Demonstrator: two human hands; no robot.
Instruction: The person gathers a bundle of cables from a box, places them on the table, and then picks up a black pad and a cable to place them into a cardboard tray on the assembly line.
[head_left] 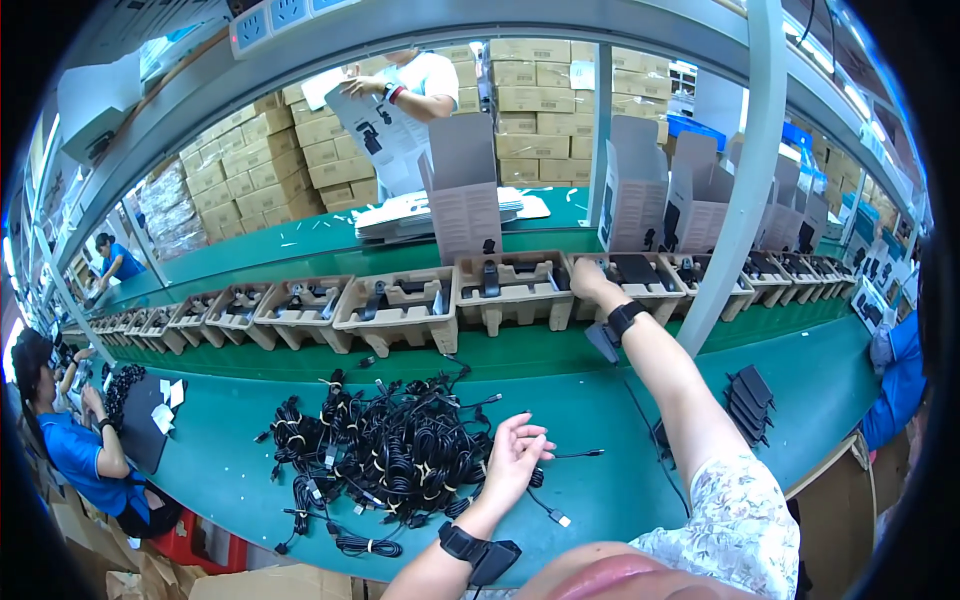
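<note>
My left hand [517, 455] hovers with fingers spread over the right edge of a heap of coiled black cables [385, 450] on the green bench; it holds nothing. My right hand [588, 277] reaches far forward to a brown pulp tray [640, 285] on the raised conveyor and rests on a black part lying in it. The fingers are partly hidden by the tray, so its grip is unclear. Both wrists wear black bands.
A row of pulp trays [400, 310] with black parts runs along the conveyor. Upright open cartons [462, 190] stand behind them. A stack of small black pieces [750, 400] lies at right. A grey post [745, 170] rises beside my right arm. Other workers sit at left and stand opposite.
</note>
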